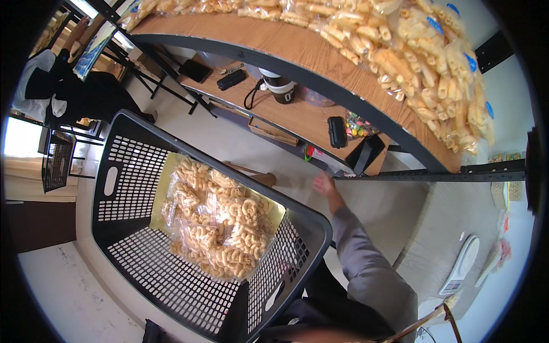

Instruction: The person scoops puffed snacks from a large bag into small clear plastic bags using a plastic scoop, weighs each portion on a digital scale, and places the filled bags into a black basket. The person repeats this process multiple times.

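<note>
My right hand [324, 184], below a grey sleeve, reaches out near the corner of the shelf's lower board. Its fingers look apart and it holds nothing, though they are slightly blurred. My left hand is out of view. Before me, to the left of my right arm, is a large black perforated plastic basket [171, 300]. Several clear bags of curled, pale tan snacks [244, 210] lie in it on a yellow liner [159, 195]. What supports the basket cannot be seen.
A wood-topped shelf [274, 36] carries many bags of tube-shaped snacks [394, 64]. On its lower board [233, 94] are a cup [281, 88], black cases [337, 132] and a bag of colourful sweets [359, 125]. A co-worker [81, 94] is at left; a weighing scale [462, 263] lies right.
</note>
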A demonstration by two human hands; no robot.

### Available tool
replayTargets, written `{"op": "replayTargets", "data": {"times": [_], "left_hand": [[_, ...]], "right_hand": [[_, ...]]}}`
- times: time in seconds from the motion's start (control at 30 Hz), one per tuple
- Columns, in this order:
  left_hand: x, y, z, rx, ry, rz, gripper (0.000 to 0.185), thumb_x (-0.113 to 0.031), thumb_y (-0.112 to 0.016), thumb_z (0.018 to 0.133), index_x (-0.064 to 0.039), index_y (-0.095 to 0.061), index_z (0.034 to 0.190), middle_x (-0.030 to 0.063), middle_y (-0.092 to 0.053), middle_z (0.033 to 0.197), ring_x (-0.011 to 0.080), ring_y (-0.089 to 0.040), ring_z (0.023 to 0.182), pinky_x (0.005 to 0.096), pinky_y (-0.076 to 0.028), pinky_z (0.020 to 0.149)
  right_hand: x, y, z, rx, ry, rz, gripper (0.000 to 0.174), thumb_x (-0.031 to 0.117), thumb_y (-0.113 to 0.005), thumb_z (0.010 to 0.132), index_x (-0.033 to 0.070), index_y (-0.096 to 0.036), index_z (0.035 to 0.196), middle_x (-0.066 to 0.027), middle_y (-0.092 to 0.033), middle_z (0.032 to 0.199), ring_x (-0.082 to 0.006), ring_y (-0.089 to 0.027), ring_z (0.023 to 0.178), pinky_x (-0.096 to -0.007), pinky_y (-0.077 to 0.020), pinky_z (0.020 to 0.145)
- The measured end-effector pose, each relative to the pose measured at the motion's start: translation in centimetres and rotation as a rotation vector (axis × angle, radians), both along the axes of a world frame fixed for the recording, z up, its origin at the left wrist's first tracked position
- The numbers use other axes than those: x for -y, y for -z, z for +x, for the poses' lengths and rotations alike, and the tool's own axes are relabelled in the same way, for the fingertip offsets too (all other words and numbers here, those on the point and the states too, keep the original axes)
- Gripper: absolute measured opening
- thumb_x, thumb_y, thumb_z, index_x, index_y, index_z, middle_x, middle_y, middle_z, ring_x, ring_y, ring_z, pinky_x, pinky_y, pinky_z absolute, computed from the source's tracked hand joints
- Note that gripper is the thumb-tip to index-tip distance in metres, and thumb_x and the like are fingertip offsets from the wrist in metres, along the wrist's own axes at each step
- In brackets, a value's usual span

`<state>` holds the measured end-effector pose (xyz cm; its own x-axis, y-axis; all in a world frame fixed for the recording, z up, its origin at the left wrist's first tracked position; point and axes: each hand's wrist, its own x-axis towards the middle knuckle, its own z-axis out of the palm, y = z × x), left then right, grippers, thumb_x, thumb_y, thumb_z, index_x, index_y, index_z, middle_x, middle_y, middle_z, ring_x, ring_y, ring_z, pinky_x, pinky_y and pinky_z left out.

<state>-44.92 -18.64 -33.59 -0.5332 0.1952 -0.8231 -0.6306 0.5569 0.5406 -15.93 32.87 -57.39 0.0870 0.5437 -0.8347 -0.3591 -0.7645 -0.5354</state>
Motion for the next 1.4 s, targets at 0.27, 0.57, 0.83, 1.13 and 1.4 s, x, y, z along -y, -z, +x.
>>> {"op": "replayTargets", "data": {"times": [0.27, 0.57, 0.83, 1.13, 1.4], "left_hand": [[-0.2, -8.1, -5.6, -0.046, -0.323, 0.343, 0.060, -0.056, -0.029, 0.090, -0.008, -0.047, 0.119, 0.0087, -0.054, 0.106, 0.0211, -0.051, 0.096, 0.0383, -0.042, 0.087], [-6.6, -14.9, -4.8, -0.483, 0.093, 0.633, 0.067, -0.007, -0.060, 0.081, -0.002, -0.024, 0.138, 0.0119, -0.036, 0.134, 0.0223, -0.040, 0.119, 0.0342, -0.033, 0.100], [-7.7, -14.9, -5.0, -0.529, 0.213, 0.517, 0.085, 0.009, -0.051, 0.070, -0.008, -0.009, 0.141, 0.0150, -0.037, 0.131, 0.0254, -0.045, 0.112, 0.0327, -0.042, 0.088], [-7.2, -15.6, -5.9, -0.510, 0.251, 0.577, 0.081, 0.006, -0.049, 0.069, -0.007, -0.011, 0.139, 0.0134, -0.039, 0.121, 0.0247, -0.044, 0.109, 0.0329, -0.041, 0.088], [-4.7, -16.7, -2.4, -0.437, 0.399, 0.546, 0.087, -0.006, -0.062, 0.075, 0.004, -0.002, 0.137, 0.0214, -0.032, 0.132, 0.0293, -0.037, 0.120, 0.0337, -0.030, 0.102]], "right_hand": [[12.2, -3.0, -0.8, 0.401, 0.280, 0.023, 0.024, 0.015, -0.055, 0.082, 0.009, -0.059, 0.105, -0.0074, -0.062, 0.086, -0.0204, -0.060, 0.074, -0.0317, -0.0481, 0.063], [12.1, -29.4, -4.1, -0.014, 0.218, 0.481, 0.053, 0.038, -0.053, 0.087, 0.015, -0.036, 0.132, -0.0030, -0.049, 0.115, -0.0178, -0.054, 0.096, -0.0360, -0.0449, 0.074], [21.1, -39.8, -9.8, 0.438, -0.502, 1.008, 0.092, 0.023, -0.075, 0.069, 0.002, -0.020, 0.140, -0.0247, -0.032, 0.136, -0.0355, -0.031, 0.128, -0.0414, -0.0260, 0.105], [23.6, -41.4, -11.1, 0.639, -0.541, 1.043, 0.094, 0.011, -0.068, 0.066, 0.008, -0.014, 0.143, -0.0232, -0.032, 0.138, -0.0378, -0.031, 0.127, -0.0415, -0.0278, 0.105], [26.6, -45.2, -7.8, 0.909, -0.551, 0.793, 0.095, 0.012, -0.067, 0.067, 0.009, -0.011, 0.144, -0.0231, -0.028, 0.140, -0.0381, -0.027, 0.129, -0.0415, -0.0263, 0.106]]}}
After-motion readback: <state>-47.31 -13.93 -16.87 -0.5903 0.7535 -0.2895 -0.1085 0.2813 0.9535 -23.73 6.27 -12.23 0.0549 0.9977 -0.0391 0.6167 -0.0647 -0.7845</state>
